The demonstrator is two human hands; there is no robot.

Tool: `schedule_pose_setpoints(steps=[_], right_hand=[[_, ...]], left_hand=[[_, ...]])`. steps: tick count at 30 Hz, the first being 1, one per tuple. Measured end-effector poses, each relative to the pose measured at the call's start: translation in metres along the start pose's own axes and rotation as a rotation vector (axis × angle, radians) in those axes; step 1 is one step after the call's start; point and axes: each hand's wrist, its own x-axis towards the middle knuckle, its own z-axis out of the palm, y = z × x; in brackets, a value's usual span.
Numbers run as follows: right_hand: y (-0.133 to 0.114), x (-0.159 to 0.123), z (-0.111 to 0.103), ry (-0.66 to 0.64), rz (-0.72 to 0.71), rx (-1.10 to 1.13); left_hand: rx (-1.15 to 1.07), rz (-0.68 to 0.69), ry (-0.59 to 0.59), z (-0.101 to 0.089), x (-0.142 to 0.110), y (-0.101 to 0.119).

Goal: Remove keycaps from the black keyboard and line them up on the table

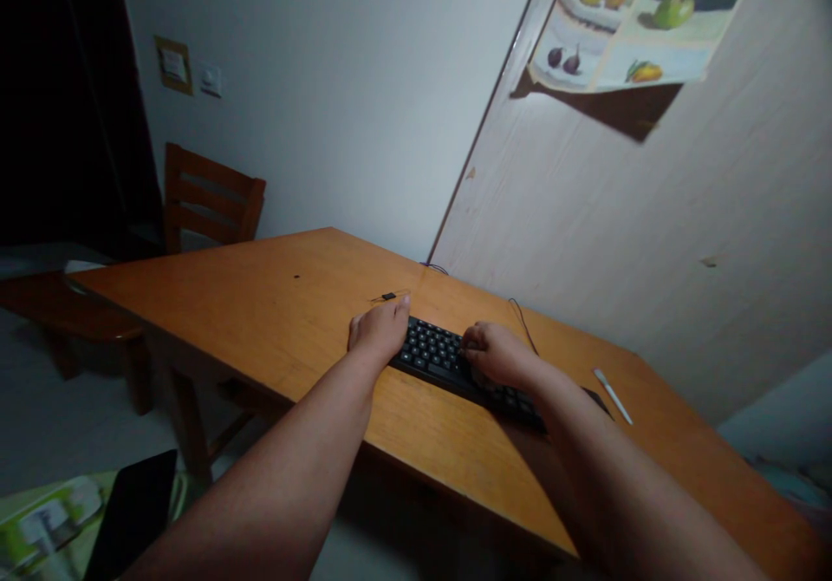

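A black keyboard (429, 345) lies at a slant on the wooden table, its keys facing up. My left hand (382, 331) grips its left end, with the thumb along the edge. Over the middle of the keys is my right hand (495, 354), fingers curled together and touching or nearly touching them. Whether something small is between those fingers is hidden. My right hand and forearm cover part of the keyboard's right side. Just beyond my left hand lies a small black piece with thin wires (388, 296).
The wooden table (260, 303) meets the wall at the back. On it are a white slim tool (612, 395) at the right, a thin black cable (523, 325) and a small dark speck (296, 277). A chair (211, 195) stands at left; a dark flat object (133, 512) lies lower left.
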Motion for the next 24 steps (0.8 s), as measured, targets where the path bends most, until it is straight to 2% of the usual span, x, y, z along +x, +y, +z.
schedule_pose_setpoints(steps=[6,11,19,24], right_hand=[[-0.009,0.004,0.002,-0.016,0.004,-0.091],[-0.005,0.005,-0.001,-0.09,0.016,-0.031],[-0.01,0.011,0.005,0.042,-0.012,-0.011],[-0.014,0.013,0.006,-0.063,-0.011,0.002]], left_hand=[[-0.024,-0.028,0.024,0.002,0.001,-0.001],[-0.124,-0.098,0.064,0.003,0.005,-0.003],[-0.321,-0.196,0.106,0.008,0.009,-0.011],[-0.353,-0.211,0.108,0.012,0.011,-0.013]])
